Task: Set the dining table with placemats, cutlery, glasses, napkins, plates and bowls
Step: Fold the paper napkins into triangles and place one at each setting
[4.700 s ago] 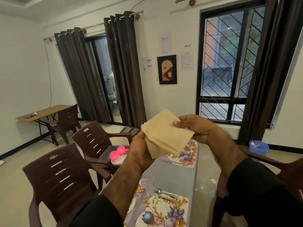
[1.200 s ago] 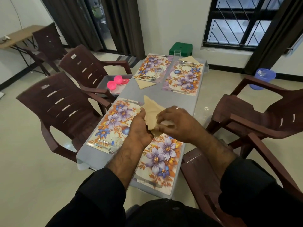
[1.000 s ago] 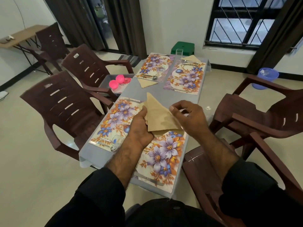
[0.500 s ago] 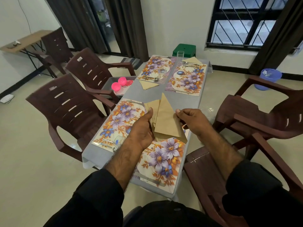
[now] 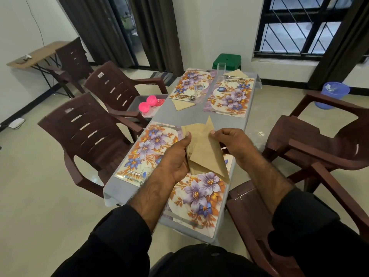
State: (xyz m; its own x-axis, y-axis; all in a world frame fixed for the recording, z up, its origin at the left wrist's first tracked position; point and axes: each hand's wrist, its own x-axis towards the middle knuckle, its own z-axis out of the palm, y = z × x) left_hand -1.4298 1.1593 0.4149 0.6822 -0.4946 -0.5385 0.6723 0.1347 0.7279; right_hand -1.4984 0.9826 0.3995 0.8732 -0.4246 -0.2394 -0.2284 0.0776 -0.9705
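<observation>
Standing lengthwise under the head camera is a long grey-covered dining table (image 5: 180, 116), flanked by dark brown slatted plastic armchairs, two on the left (image 5: 85, 132) and two on the right (image 5: 323, 140). Four floral placemats in purple, orange and cream are laid on the table: near left (image 5: 147, 144), near right (image 5: 199, 198), far left (image 5: 189, 82) and far right (image 5: 231, 96). A folded tan napkin (image 5: 182, 104) is seen flat just below the far-left placemat, and another (image 5: 236, 73) at the top of the far-right one. A tall clear glass (image 5: 221, 68) is set upright at the far end, between the two far placemats. Metal cutlery (image 5: 184, 97) is noted at the near edge of the far-left placemat.

Above the near-right placemat, a small stack of tan folded napkins (image 5: 205, 152) is held off the table. The left hand (image 5: 175, 156) is wrapped around the stack's left side, thumb on top. The right hand (image 5: 233, 144) is pinching the upper right edge of the topmost triangular napkin with curled fingers.

A grey tray holding pink round objects (image 5: 148, 103) is recorded beside the table's left edge, on a chair seat.
</observation>
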